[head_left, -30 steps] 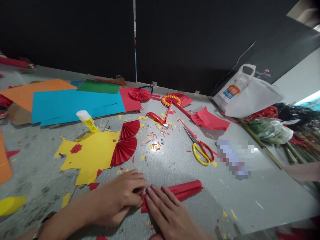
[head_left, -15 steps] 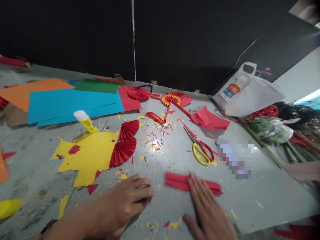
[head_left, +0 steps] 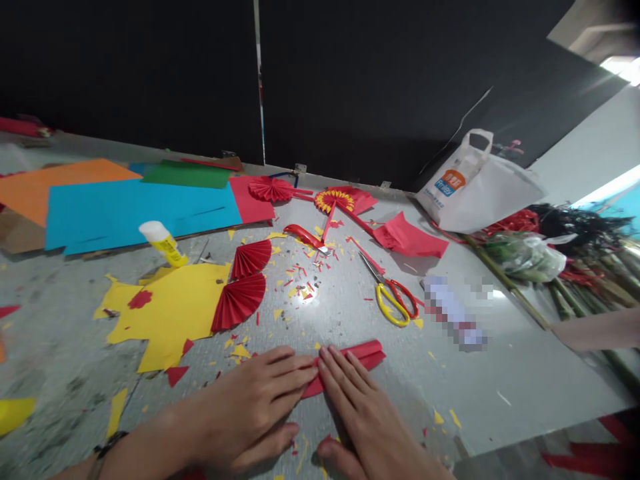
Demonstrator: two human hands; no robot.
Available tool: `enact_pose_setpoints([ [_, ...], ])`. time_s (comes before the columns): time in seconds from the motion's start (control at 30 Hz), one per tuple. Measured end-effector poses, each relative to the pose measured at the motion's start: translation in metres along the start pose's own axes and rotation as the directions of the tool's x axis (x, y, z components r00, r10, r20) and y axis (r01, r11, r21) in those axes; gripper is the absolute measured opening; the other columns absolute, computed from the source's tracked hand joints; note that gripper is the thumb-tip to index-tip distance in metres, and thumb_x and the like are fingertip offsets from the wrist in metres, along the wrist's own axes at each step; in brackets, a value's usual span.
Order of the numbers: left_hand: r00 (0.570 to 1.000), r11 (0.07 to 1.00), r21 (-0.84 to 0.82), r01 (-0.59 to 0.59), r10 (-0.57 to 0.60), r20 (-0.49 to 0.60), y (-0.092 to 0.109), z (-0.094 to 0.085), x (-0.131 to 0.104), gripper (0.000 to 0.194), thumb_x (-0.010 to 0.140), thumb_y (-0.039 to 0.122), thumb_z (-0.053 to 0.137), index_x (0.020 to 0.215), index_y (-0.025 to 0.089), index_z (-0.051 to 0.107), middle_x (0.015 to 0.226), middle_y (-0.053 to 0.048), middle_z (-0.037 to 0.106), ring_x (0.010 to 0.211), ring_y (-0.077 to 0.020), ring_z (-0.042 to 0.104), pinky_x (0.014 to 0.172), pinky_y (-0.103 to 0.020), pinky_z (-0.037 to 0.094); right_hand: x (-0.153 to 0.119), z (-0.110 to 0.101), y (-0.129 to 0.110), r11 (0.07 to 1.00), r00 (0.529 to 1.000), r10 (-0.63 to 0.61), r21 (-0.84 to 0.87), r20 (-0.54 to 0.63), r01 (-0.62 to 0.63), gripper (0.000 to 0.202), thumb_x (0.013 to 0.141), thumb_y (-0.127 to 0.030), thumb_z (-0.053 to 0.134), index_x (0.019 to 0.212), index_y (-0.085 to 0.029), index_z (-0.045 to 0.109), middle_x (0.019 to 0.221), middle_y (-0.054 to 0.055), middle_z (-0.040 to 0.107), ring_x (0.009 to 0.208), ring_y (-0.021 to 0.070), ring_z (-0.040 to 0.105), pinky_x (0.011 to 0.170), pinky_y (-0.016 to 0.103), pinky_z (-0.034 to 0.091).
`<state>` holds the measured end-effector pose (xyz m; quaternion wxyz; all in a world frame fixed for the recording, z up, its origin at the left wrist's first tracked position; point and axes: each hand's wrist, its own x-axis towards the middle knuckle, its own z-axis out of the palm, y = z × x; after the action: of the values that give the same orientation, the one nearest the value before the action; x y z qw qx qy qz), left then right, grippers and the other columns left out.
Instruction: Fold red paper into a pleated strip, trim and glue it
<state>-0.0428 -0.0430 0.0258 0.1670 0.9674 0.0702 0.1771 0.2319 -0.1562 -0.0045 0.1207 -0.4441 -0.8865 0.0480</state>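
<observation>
A long folded strip of red paper lies on the grey tabletop in front of me. My right hand rests flat across its middle, fingers stretched out and pressed on it. At the strip's left end my left hand lies with fingertips touching the paper, its fingers straight and thumb apart. Ahead are scissors with yellow and red handles, blades spread, and a red utility knife. Two pleated red paper fans sit at the edge of a yellow paper cutout.
A glue stick stands tilted by the cutout. Blue card and other coloured sheets lie at the back left. Finished rosettes and a white bag stand near the dark wall. Plant stems lie right; paper scraps are scattered about.
My left hand has moved right onto the red strip and its curled fingers have straightened. The strip and my right hand have shifted left, and the strip now slants upward to the right.
</observation>
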Motion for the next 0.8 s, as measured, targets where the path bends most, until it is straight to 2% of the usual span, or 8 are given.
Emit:
enact_pose_setpoints([
  [0.1, 0.999, 0.998, -0.031, 0.046, -0.046, 0.015, -0.001, 0.005, -0.002, 0.052, 0.102, 0.025, 0.068, 0.151, 0.007, 0.063, 0.151, -0.018, 0.071, 0.141, -0.0316, 0.067, 0.126, -0.046, 0.050, 0.004, 0.003, 0.000, 1.000, 1.000, 0.021, 0.010, 0.006, -0.021, 0.092, 0.113, -0.050, 0.061, 0.180, -0.007, 0.014, 0.179, 0.018, 0.035, 0.168, 0.0300, 0.033, 0.130, 0.047, 0.046],
  [0.23, 0.995, 0.991, -0.101, 0.093, -0.091, 0.029, -0.004, 0.006, -0.005, 0.048, 0.102, 0.024, 0.069, 0.147, 0.009, 0.068, 0.145, -0.014, 0.075, 0.138, -0.0310, 0.070, 0.122, -0.045, 0.054, -0.016, -0.006, 0.014, 0.991, 0.991, 0.126, -0.034, -0.033, -0.127, 0.079, 0.113, -0.030, 0.055, 0.180, -0.011, 0.018, 0.180, 0.015, 0.035, 0.167, 0.0271, 0.036, 0.128, 0.046, 0.049],
  [0.33, 0.994, 0.985, -0.135, 0.105, -0.101, 0.037, -0.005, 0.005, -0.005, 0.047, 0.100, 0.023, 0.071, 0.146, 0.011, 0.069, 0.143, -0.013, 0.077, 0.138, -0.0316, 0.070, 0.121, -0.047, 0.055, -0.032, -0.011, 0.024, 0.975, 0.977, 0.192, -0.099, -0.090, -0.200, 0.073, 0.114, -0.021, 0.048, 0.180, -0.014, 0.018, 0.178, 0.013, 0.043, 0.166, 0.0261, 0.040, 0.128, 0.050, 0.048],
  [0.47, 0.994, 0.983, -0.151, 0.105, -0.106, 0.001, -0.006, 0.006, -0.005, 0.049, 0.101, 0.021, 0.070, 0.149, 0.017, 0.068, 0.143, -0.011, 0.077, 0.137, -0.0305, 0.071, 0.122, -0.047, 0.054, -0.040, -0.005, 0.031, 0.953, 0.963, 0.245, -0.158, -0.108, -0.260, 0.071, 0.116, -0.024, 0.045, 0.181, -0.017, 0.017, 0.175, 0.012, 0.048, 0.164, 0.0295, 0.042, 0.128, 0.057, 0.048],
  [0.57, 0.996, 0.984, -0.154, 0.089, -0.091, -0.005, -0.006, 0.007, -0.006, 0.049, 0.101, 0.021, 0.070, 0.150, 0.015, 0.067, 0.142, -0.011, 0.077, 0.137, -0.0300, 0.070, 0.121, -0.046, 0.054, -0.046, 0.003, 0.037, 0.921, 0.942, 0.294, -0.216, -0.164, -0.325, 0.073, 0.117, -0.030, 0.045, 0.182, -0.016, 0.014, 0.173, 0.015, 0.050, 0.162, 0.0353, 0.045, 0.121, 0.063, 0.053],
  [0.63, 0.997, 0.986, -0.153, 0.069, -0.071, -0.005, -0.007, 0.007, -0.006, 0.042, 0.102, 0.021, 0.068, 0.144, 0.014, 0.069, 0.139, -0.011, 0.079, 0.136, -0.0302, 0.071, 0.120, -0.046, 0.054, -0.051, 0.004, 0.043, 0.912, 0.933, 0.297, -0.231, -0.204, -0.340, 0.072, 0.117, -0.030, 0.044, 0.182, -0.018, 0.015, 0.170, 0.015, 0.055, 0.159, 0.0364, 0.051, 0.116, 0.062, 0.058],
  [0.7, 0.998, 0.986, -0.157, 0.058, -0.060, -0.013, -0.009, 0.006, -0.004, 0.033, 0.105, 0.021, 0.065, 0.137, 0.016, 0.072, 0.134, -0.009, 0.081, 0.134, -0.0296, 0.071, 0.118, -0.046, 0.053, -0.053, 0.000, 0.049, 0.917, 0.925, 0.282, -0.211, -0.254, -0.338, 0.067, 0.117, -0.028, 0.045, 0.180, -0.021, 0.024, 0.165, 0.014, 0.060, 0.154, 0.0359, 0.057, 0.109, 0.058, 0.062],
  [0.8, 0.995, 0.984, -0.175, 0.037, -0.052, -0.082, -0.010, 0.005, 0.000, 0.025, 0.110, 0.017, 0.056, 0.129, 0.017, 0.072, 0.124, -0.007, 0.084, 0.125, -0.0278, 0.073, 0.113, -0.044, 0.052, -0.041, -0.011, 0.051, 0.942, 0.895, 0.269, -0.095, -0.356, -0.321, 0.051, 0.116, -0.022, 0.051, 0.166, -0.024, 0.050, 0.154, 0.012, 0.071, 0.145, 0.0329, 0.066, 0.107, 0.054, 0.063],
])
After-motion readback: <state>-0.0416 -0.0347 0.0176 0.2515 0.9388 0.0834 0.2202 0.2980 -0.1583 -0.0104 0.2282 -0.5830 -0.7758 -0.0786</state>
